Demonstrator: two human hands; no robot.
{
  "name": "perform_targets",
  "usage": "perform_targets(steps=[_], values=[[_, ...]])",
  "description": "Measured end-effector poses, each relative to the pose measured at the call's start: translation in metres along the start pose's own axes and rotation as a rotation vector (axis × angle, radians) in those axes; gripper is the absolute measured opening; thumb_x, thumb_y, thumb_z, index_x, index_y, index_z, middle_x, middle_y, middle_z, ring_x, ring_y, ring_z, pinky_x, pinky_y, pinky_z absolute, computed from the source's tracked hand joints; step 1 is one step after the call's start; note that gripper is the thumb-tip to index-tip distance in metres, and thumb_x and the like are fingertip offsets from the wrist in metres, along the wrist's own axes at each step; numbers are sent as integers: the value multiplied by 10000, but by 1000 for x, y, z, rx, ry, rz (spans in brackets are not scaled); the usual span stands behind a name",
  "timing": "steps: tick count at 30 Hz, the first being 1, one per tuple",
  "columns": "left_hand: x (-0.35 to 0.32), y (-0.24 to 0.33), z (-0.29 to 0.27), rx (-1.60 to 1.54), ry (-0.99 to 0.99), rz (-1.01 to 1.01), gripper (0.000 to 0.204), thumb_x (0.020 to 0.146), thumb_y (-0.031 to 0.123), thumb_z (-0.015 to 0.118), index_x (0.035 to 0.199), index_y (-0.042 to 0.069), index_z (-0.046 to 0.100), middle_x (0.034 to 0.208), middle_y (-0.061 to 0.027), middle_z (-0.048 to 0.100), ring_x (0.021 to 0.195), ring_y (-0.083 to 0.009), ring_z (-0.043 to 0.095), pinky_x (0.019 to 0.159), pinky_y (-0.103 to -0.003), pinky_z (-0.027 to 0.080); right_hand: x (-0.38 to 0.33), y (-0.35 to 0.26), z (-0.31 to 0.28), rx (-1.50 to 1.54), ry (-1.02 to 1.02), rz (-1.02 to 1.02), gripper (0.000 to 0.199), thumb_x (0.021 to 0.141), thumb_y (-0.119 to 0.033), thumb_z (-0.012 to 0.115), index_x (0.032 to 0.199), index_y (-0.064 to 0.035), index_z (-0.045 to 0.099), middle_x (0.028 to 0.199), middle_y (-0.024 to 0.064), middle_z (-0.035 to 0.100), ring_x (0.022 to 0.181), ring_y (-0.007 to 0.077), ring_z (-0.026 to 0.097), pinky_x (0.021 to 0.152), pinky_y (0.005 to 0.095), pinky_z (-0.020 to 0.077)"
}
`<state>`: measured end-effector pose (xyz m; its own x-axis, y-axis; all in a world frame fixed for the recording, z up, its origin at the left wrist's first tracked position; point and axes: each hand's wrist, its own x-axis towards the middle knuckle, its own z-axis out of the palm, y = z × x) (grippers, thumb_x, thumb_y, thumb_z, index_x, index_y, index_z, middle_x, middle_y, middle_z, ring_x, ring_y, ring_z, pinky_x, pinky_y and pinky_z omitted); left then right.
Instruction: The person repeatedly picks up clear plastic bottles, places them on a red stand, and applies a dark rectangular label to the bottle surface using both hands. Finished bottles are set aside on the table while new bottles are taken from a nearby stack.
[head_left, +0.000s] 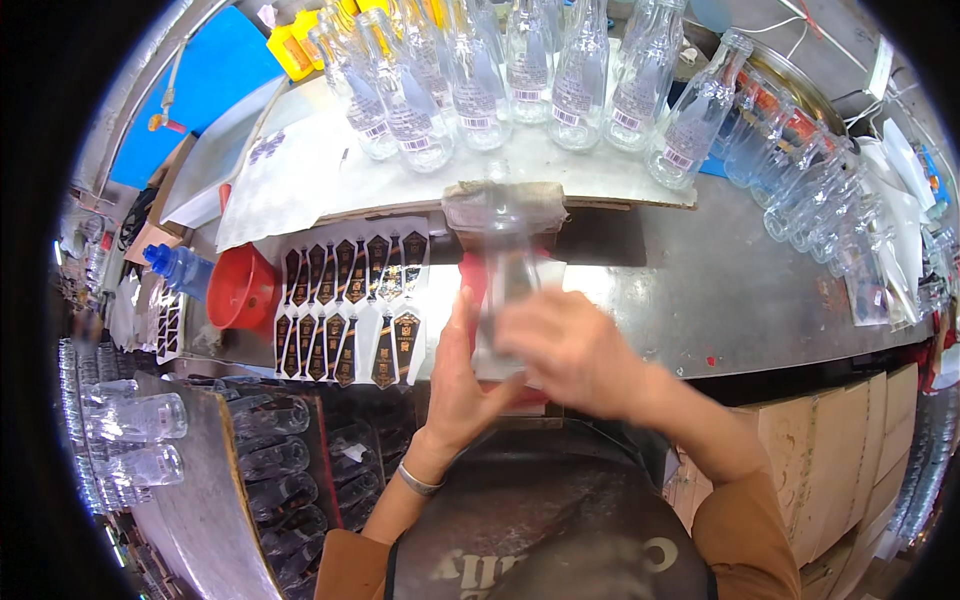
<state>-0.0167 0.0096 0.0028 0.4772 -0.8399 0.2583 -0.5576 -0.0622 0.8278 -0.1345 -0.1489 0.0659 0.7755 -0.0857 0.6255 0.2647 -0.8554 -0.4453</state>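
A clear glass bottle [505,225], smeared by motion, lies in front of me with its neck pointing away, over a cloth-wrapped rest [465,205]. Along its left side, my left hand [462,375] holds it, the thumb reaching under toward its near end. My right hand [570,345] is over the bottle's lower right part with its fingers bent; blur hides whether they grip it. Something red [472,275] shows beneath the bottle. To the left lies a sheet of black and gold labels [345,310], with a few gaps in its lower row.
Several upright glass bottles with printed labels [480,95] stand on a white board [300,185] at the back. More bottles [800,190] crowd the right. A red plastic container [240,287] sits left of the labels. Cardboard boxes [820,460] are lower right; crated bottles [275,460] lower left.
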Motion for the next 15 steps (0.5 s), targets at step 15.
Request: perform_targets(steps=[15], values=[[10,-2,11,203,-45,170,960,734,48,830,1543,-13,318,1563,-274,350,1431,-425,392,1154,-460,383,-58,1,-22,245,22,224,318,721,40,696,1020,-69,696,1074,96,720,983,306,667,866,401,527]])
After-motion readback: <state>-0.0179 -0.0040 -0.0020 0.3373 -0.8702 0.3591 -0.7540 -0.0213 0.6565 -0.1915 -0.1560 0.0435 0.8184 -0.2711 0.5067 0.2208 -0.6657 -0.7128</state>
